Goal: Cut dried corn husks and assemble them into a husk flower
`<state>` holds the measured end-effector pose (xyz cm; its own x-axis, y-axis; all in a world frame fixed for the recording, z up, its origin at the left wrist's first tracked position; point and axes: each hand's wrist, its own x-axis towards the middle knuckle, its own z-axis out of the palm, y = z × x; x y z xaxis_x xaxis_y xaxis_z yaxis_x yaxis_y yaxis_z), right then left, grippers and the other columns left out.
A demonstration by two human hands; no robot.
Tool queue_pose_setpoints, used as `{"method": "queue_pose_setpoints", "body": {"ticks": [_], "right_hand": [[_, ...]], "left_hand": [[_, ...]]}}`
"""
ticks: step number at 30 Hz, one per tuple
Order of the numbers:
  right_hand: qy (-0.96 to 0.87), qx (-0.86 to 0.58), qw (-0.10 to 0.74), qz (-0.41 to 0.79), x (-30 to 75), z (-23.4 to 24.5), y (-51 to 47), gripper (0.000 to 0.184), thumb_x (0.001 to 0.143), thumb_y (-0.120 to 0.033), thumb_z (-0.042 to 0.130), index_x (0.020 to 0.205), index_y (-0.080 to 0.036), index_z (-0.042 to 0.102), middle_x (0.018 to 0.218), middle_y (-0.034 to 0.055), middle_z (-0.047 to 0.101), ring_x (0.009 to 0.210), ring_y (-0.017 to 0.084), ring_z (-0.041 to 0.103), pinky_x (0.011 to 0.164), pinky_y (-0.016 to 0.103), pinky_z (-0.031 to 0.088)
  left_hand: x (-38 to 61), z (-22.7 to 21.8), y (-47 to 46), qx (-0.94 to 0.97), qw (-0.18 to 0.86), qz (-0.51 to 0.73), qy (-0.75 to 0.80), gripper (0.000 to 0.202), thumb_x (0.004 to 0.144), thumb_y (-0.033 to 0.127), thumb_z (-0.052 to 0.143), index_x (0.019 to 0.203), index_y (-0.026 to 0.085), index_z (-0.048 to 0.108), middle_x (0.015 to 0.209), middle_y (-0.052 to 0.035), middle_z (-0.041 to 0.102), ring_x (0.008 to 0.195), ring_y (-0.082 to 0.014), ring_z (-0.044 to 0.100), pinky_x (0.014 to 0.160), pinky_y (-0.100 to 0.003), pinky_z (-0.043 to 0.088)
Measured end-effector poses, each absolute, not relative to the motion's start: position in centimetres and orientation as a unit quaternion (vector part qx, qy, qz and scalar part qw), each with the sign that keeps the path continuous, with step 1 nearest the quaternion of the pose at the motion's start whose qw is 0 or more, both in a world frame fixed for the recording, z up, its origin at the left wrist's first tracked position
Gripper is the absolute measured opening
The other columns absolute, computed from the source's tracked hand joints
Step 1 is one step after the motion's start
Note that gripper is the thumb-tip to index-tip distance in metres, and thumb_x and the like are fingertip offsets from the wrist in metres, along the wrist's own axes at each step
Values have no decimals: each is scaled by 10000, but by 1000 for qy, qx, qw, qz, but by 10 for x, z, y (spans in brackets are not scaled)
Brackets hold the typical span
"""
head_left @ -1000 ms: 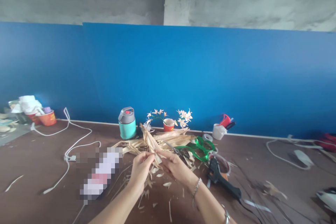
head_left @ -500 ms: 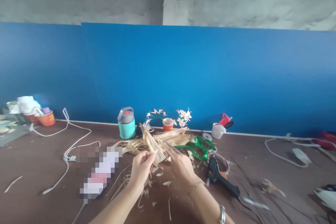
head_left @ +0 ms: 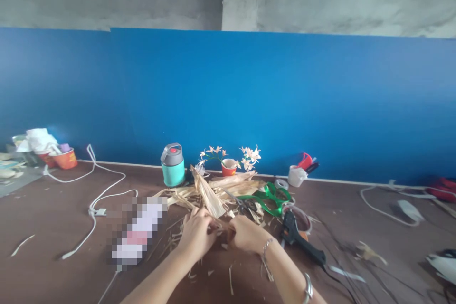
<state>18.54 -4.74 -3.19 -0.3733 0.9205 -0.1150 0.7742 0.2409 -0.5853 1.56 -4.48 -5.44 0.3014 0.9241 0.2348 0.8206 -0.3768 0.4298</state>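
Note:
My left hand [head_left: 198, 232] is closed, its fingertips pinching one end of a small strip of dried corn husk [head_left: 223, 224]. On the other end my right hand [head_left: 248, 233] is closed too, so the strip runs between both hands. Just beyond them lies a pile of dried husks [head_left: 235, 183], with one broad husk [head_left: 208, 194] slanting toward my fingers. Scissors [head_left: 244, 205] rest on the pile's right side, beside a green ribbon [head_left: 274, 198]. Small husk scraps [head_left: 231, 280] are scattered on the table under my hands.
A black glue gun [head_left: 302, 242] lies to the right with its cord. Behind the pile stand a teal flask [head_left: 173, 171], a red cup [head_left: 228, 168] by husk flowers [head_left: 251, 156], and a white cup [head_left: 296, 176] of tools. White cables [head_left: 107, 171] cross the brown table left.
The scissors, earlier by my right hand's fingers, now lie on the pile. My right hand has come down and left, closing on the husk strip opposite my left hand.

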Motion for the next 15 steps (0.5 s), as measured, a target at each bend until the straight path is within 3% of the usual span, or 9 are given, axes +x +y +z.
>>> {"method": "queue_pose_setpoints", "body": {"ticks": [6,11,15], "right_hand": [[-759,-558,131,310,190,-31,-46,93,528,-135,535,523,-130,628,473,-3,571,453,103,458,412,195,263],[-714,-556,203,374,193,-31,-38,157,532,-113,508,625,-129,634,494,-36,554,480,88,460,438,169,298],[-698,-563,264,356,187,-35,-34,186,537,-98,507,649,-122,654,561,-15,608,535,104,511,489,168,365]], "left_hand": [[15,-52,-44,801,124,219,543,83,703,214,584,657,223,652,917,-31,632,973,-244,498,789,-349,323],[16,-51,-44,804,126,228,535,61,685,209,608,641,219,648,861,-26,628,938,-242,506,772,-334,335],[16,-51,-44,811,129,237,520,75,705,217,599,650,217,651,859,-31,629,926,-236,511,779,-336,343]]}}
